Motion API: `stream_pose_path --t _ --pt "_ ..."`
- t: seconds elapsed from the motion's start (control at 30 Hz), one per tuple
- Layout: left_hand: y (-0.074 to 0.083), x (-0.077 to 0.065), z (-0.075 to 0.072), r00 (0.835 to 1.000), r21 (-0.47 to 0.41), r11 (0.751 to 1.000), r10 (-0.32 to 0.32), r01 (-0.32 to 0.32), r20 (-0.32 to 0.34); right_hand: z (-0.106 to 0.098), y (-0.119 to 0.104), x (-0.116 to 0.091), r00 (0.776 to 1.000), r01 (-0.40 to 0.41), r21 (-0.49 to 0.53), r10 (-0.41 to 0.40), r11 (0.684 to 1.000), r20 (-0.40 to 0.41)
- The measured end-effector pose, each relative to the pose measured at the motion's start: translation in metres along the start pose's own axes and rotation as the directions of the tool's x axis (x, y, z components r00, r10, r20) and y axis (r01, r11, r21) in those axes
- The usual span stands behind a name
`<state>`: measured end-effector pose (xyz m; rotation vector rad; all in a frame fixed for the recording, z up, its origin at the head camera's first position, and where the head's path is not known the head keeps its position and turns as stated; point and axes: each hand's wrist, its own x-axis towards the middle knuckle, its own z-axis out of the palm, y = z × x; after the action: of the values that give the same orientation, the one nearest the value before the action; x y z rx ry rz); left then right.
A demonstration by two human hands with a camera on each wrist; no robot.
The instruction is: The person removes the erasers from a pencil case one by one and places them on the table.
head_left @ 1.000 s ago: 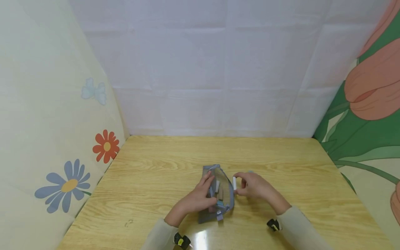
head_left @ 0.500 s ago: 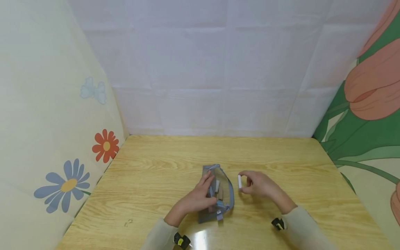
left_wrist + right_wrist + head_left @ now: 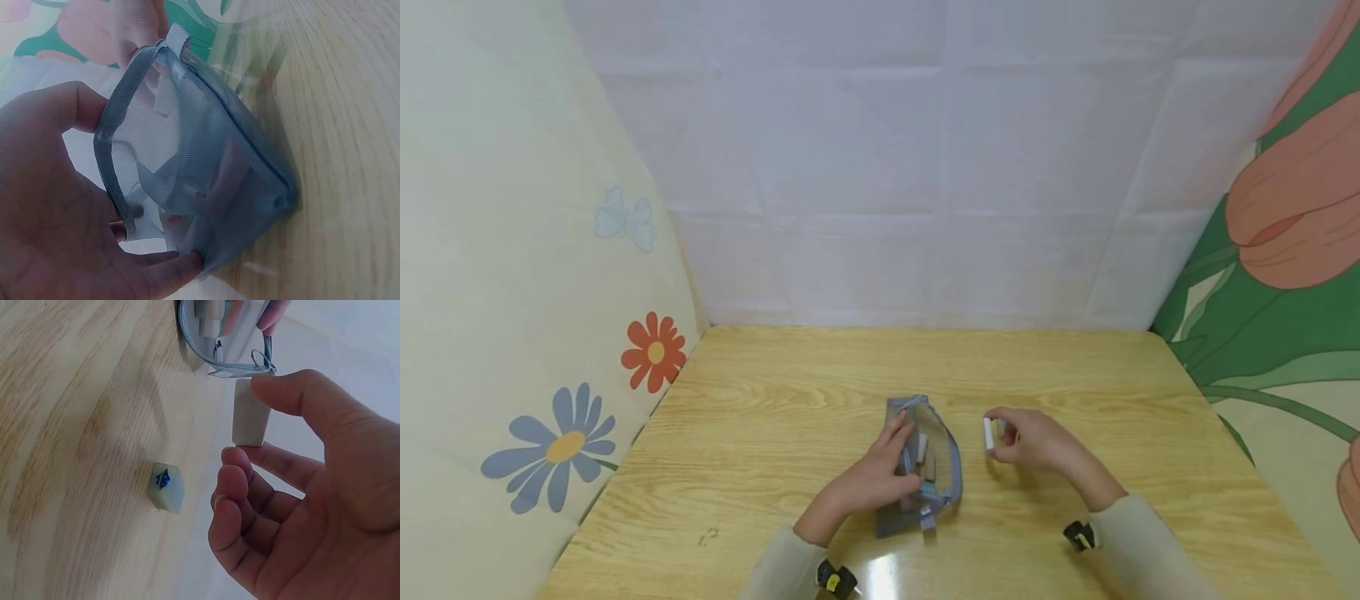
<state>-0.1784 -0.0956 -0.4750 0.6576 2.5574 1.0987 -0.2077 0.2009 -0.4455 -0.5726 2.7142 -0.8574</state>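
A grey-blue mesh zip pouch point(image 3: 956, 467) lies on the table with its mouth spread wide. My left hand point(image 3: 867, 481) holds it by the near rim, thumb and fingers parted along the opening in the left wrist view. Inside are several small blocks, among them a white one point(image 3: 922, 447), a tan one point(image 3: 930, 463) and a teal one point(image 3: 928, 487). To the pouch's right, my right hand point(image 3: 1036, 438) pinches a white rectangular eraser-like block point(image 3: 250, 415) by its ends between thumb and index finger. The other fingers of this hand curl loosely below it.
A pale greenish block with a blue mark point(image 3: 167, 487) stands on the table close to my right hand. The wood-grain table point(image 3: 775, 375) reaches back to a white sheet point(image 3: 880, 167). Flower-printed cloths hang at the left point(image 3: 512, 292) and right point(image 3: 1285, 350).
My right hand has moved right, away from the pouch's mouth, with the white block in its pinch. The left hand and the pouch have stayed in place.
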Motion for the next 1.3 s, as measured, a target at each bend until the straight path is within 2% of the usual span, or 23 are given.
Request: stream_pose_path --t 0.7,1.3 --pt "-0.001 0.0 0.0 1.0 -0.001 1.0 -0.007 0.007 0.001 -0.012 0.02 -0.001 0.997 -0.077 -0.017 0.077 0.997 0.011" --pt "0.0 -0.001 -0.001 1.0 -0.009 1.0 -0.021 0.021 0.009 -0.019 0.039 -0.001 0.995 -0.101 -0.053 0.1 0.993 -0.017"
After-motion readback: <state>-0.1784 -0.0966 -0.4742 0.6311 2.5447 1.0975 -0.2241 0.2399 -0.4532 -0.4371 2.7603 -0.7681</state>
